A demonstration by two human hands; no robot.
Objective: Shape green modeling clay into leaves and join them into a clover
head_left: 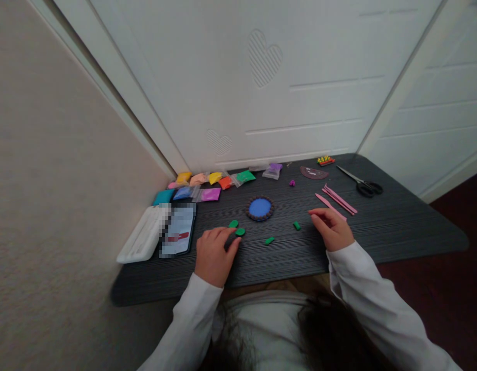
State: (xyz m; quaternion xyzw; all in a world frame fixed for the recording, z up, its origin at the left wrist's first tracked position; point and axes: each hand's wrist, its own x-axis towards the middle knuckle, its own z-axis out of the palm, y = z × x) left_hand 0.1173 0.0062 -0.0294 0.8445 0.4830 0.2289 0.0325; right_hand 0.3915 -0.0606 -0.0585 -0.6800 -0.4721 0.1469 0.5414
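My left hand [214, 254] is at the left front of the table, with its thumb and index finger at the edges of a flat green clay disc [240, 232]. A second green clay disc [233, 223] lies just beyond those fingertips. My right hand [332, 229] hovers at the right with slightly parted, curved fingers and nothing visible in them. Left of it rests a small green clay piece [297, 225]; another green piece [269, 240] lies nearer the middle. Behind these sits a blue clay round [260, 208] rimmed with brown beads of clay.
Pink modelling tools [339, 200] and black-handled scissors [364, 185] lie at the right. Bagged coloured clay, including a green packet [245, 176], lines the back left. A phone [179, 230] and a white case [144, 234] occupy the left end. A white panel [230, 103] stands behind.
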